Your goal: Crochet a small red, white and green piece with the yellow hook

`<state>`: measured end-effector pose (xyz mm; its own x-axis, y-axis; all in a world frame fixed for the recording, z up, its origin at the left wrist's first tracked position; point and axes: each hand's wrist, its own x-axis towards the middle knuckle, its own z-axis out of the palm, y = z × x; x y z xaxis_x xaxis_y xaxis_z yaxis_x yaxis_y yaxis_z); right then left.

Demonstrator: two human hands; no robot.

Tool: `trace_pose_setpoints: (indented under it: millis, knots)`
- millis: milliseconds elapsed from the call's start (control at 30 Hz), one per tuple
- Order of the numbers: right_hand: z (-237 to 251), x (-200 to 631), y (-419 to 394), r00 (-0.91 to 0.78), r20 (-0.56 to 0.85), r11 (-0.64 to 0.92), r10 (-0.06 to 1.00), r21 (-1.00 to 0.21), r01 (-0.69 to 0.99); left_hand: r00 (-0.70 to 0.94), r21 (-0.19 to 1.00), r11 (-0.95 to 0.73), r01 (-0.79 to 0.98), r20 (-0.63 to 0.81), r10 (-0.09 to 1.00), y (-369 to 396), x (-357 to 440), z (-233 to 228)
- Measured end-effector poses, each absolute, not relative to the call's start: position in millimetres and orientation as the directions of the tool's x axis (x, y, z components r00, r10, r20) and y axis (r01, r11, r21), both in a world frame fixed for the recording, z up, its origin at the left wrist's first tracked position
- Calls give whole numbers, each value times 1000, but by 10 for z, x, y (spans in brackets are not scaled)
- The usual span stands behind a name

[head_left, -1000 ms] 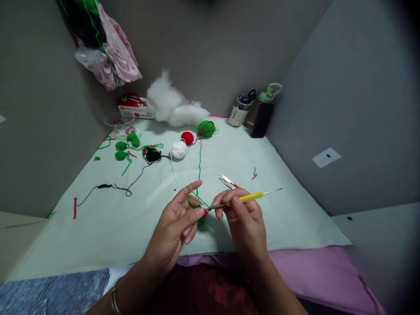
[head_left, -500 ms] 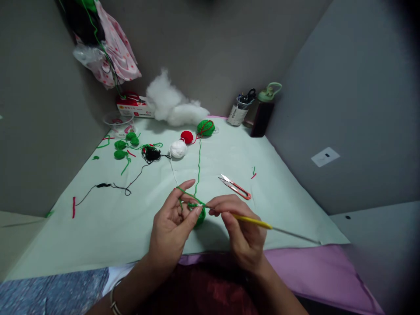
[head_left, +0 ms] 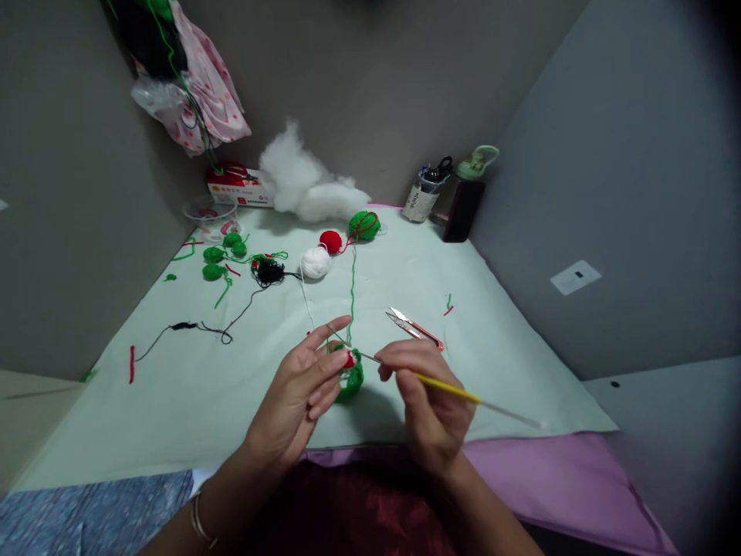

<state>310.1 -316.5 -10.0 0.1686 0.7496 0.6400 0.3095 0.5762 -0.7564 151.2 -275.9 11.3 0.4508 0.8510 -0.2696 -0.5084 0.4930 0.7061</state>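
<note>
My left hand (head_left: pixel 301 390) pinches a small green crochet piece (head_left: pixel 349 378) with a red spot at its top. Green yarn (head_left: pixel 352 286) is looped over its index finger and runs back to a green yarn ball (head_left: pixel 364 225). My right hand (head_left: pixel 431 398) grips a crochet hook (head_left: pixel 457 392) with a yellow handle. The hook's metal tip points left into the piece. Red-handled thread snips (head_left: pixel 414 327) lie on the pale green mat (head_left: pixel 492 340) just beyond my right hand.
Red (head_left: pixel 330 242) and white (head_left: pixel 316 262) yarn balls, black yarn (head_left: pixel 269 272) and small green crocheted pieces (head_left: pixel 214 262) lie farther back. White stuffing (head_left: pixel 306 189), a red-white box (head_left: pixel 237 188), a pen cup (head_left: pixel 422 197) and a dark bottle (head_left: pixel 466 201) line the back wall. Grey partitions enclose the mat.
My right hand swung the hook's handle from up-right to down-right, uncovering the snips. Both hands shifted slightly, and the red spot on the piece shows again after being hidden.
</note>
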Motion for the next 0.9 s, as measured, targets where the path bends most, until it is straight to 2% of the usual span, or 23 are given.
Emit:
trace_pose_setpoints:
  millis: [100, 167, 267, 367, 400, 433, 533, 600, 700, 800, 900]
  knots:
    - [-66, 3058, -3108, 243, 502, 517, 830, -856, 5, 426, 758, 435, -486, -229, 875, -2784, 1533, 118]
    - [-65, 3035, -3088, 226, 487, 502, 843, -865, -7, 416, 792, 403, -459, -209, 885, -2810, 1563, 104]
    - [-98, 3029, -3110, 163, 576, 535, 801, -811, 236, 365, 824, 341, -452, -178, 914, -2825, 1596, 67]
    - [-133, 3058, -3150, -12, 732, 626, 682, -574, 528, 370, 789, 362, -496, -185, 910, -2802, 1591, 39]
    - [-134, 3072, -3157, -49, 754, 643, 655, -522, 560, 398, 760, 404, -510, -207, 894, -2788, 1581, 35]
    - [-128, 3085, -3158, -45, 754, 644, 655, -526, 555, 429, 722, 453, -523, -236, 872, -2772, 1570, 35]
    - [-79, 3104, -3138, 154, 634, 555, 758, -751, 357, 485, 625, 553, -551, -300, 821, -2733, 1542, 49]
    - [-50, 3090, -3117, 250, 517, 494, 819, -856, 153, 458, 633, 528, -566, -292, 840, -2730, 1543, 59]
    - [-46, 3045, -3094, 225, 437, 449, 871, -894, -2, 410, 738, 422, -526, -214, 887, -2761, 1569, 57]
    - [-72, 3026, -3083, 229, 417, 430, 879, -903, -7, 389, 814, 344, -467, -160, 907, -2794, 1577, 38]
    - [-95, 3052, -3072, 227, 377, 401, 898, -914, -68, 382, 837, 326, -440, -154, 911, -2796, 1553, 29]
